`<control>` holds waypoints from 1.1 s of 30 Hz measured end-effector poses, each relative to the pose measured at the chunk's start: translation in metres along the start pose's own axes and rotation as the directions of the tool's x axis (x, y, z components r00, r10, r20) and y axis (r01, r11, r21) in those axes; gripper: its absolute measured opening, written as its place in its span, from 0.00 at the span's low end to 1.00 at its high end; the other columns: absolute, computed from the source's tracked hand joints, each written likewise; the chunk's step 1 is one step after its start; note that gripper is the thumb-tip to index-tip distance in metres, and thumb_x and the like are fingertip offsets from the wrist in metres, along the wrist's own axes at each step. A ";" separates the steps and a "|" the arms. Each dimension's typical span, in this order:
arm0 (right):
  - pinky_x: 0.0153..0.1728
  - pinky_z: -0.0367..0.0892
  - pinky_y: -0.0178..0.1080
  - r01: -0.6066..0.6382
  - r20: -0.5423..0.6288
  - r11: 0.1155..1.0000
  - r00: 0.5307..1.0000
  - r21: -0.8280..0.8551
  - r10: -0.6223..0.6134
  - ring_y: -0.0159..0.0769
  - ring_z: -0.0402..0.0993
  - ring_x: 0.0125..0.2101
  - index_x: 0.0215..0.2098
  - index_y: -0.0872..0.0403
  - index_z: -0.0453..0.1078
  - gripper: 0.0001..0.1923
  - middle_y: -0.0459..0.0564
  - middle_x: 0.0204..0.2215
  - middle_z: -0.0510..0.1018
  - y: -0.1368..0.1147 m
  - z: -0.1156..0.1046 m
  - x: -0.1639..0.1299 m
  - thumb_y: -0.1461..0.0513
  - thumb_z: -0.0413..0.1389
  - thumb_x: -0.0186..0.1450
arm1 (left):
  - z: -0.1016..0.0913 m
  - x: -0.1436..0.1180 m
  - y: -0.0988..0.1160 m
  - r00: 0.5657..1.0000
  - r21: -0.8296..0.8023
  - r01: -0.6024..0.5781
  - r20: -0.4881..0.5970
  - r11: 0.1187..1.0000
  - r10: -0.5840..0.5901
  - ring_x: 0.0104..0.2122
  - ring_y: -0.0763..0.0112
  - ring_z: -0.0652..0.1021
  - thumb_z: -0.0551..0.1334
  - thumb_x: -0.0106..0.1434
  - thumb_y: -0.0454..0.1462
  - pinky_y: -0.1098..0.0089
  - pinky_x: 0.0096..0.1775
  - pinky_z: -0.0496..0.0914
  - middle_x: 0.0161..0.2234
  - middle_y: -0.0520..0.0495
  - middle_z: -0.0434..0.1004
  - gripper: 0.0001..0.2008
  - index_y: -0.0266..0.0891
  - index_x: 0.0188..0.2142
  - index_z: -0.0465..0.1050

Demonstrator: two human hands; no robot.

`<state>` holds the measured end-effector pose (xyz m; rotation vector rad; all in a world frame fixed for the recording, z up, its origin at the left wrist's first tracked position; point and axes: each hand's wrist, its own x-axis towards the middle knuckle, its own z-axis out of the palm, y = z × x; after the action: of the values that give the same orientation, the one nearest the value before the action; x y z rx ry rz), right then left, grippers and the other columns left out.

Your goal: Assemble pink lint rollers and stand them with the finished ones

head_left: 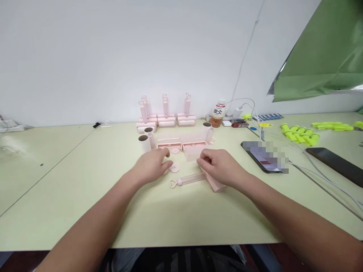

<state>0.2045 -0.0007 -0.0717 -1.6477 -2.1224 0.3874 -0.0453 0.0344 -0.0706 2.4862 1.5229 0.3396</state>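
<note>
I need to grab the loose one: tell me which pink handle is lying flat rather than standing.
The pink handle on the table between the two hands, heart-shaped loop pointing left. The three other handles stand upright on their bases by the wall.

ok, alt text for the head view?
Two bare hands work over a pale green table: the left hand beside a small pink plastic disc, the right hand on a flat pink plastic piece. A clear pink-tipped handle lies between them.

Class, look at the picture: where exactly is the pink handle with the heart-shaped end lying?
The pink handle lies flat on the table at the centre of the head view, just in front of and between the left hand and right hand.
</note>
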 end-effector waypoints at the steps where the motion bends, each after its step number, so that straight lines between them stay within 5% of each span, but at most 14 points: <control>1: 0.23 0.53 0.36 -0.050 0.029 0.998 0.998 -0.033 0.051 0.34 0.65 0.22 0.22 0.52 0.63 0.16 0.45 0.20 0.72 0.004 -0.003 -0.002 0.55 0.52 0.66 | 0.007 0.001 0.004 0.999 0.020 0.012 0.040 1.000 -0.013 0.30 0.59 0.77 0.54 0.66 0.46 0.66 0.27 0.62 0.34 0.45 0.79 0.13 0.42 0.43 0.70; 8: 0.19 0.43 0.38 -0.225 0.284 0.967 0.925 -0.122 0.252 0.30 0.53 0.15 0.16 0.51 0.59 0.24 0.44 0.14 0.63 0.021 -0.010 -0.005 0.47 0.55 0.62 | 0.032 0.007 0.008 0.987 0.033 0.049 0.152 0.998 -0.054 0.32 0.57 0.78 0.52 0.67 0.48 0.67 0.28 0.61 0.35 0.43 0.80 0.15 0.42 0.39 0.70; 17: 0.18 0.42 0.34 -0.239 0.501 0.931 0.862 0.275 0.073 0.26 0.47 0.17 0.19 0.52 0.57 0.15 0.38 0.15 0.54 0.022 -0.025 -0.011 0.58 0.56 0.58 | 0.035 0.005 -0.001 0.991 -0.084 0.015 0.136 0.996 -0.003 0.29 0.61 0.76 0.56 0.64 0.50 0.67 0.26 0.60 0.34 0.45 0.79 0.16 0.43 0.39 0.74; 21: 0.19 0.49 0.31 -0.205 0.432 0.832 0.901 0.516 -0.045 0.25 0.53 0.17 0.19 0.53 0.57 0.16 0.38 0.14 0.59 0.011 -0.024 -0.017 0.58 0.57 0.59 | 0.027 0.002 0.008 0.997 -0.200 -0.041 0.055 0.979 0.053 0.29 0.64 0.75 0.53 0.67 0.48 0.67 0.28 0.62 0.32 0.47 0.77 0.16 0.42 0.34 0.73; 26: 0.18 0.54 0.30 -0.098 0.218 0.702 0.972 0.706 -0.084 0.26 0.58 0.16 0.21 0.53 0.60 0.15 0.40 0.14 0.67 -0.009 0.002 -0.022 0.57 0.57 0.61 | 0.011 -0.012 0.039 0.972 -0.422 -0.210 0.004 0.882 0.234 0.30 0.68 0.73 0.50 0.70 0.51 0.69 0.31 0.65 0.30 0.50 0.74 0.21 0.40 0.32 0.71; 31: 0.19 0.57 0.31 -0.010 0.002 0.576 1.000 0.818 0.015 0.27 0.60 0.18 0.25 0.53 0.63 0.14 0.39 0.17 0.66 -0.014 0.012 -0.020 0.54 0.60 0.61 | 0.010 -0.019 0.046 0.961 -0.452 -0.261 -0.039 0.853 0.273 0.29 0.69 0.72 0.50 0.70 0.50 0.69 0.32 0.65 0.30 0.49 0.75 0.19 0.40 0.37 0.73; 33: 0.23 0.62 0.32 -0.019 0.030 0.491 0.999 0.871 -0.015 0.30 0.67 0.23 0.31 0.52 0.65 0.14 0.42 0.23 0.71 -0.012 0.012 -0.018 0.53 0.63 0.59 | 0.012 -0.018 0.042 0.952 -0.462 -0.296 -0.073 0.836 0.296 0.29 0.69 0.73 0.52 0.69 0.50 0.69 0.32 0.66 0.30 0.48 0.76 0.19 0.40 0.39 0.74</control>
<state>0.1924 -0.0206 -0.0799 -0.9893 -1.4513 1.2651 -0.0143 -0.0011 -0.0710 2.3073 0.9004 0.6688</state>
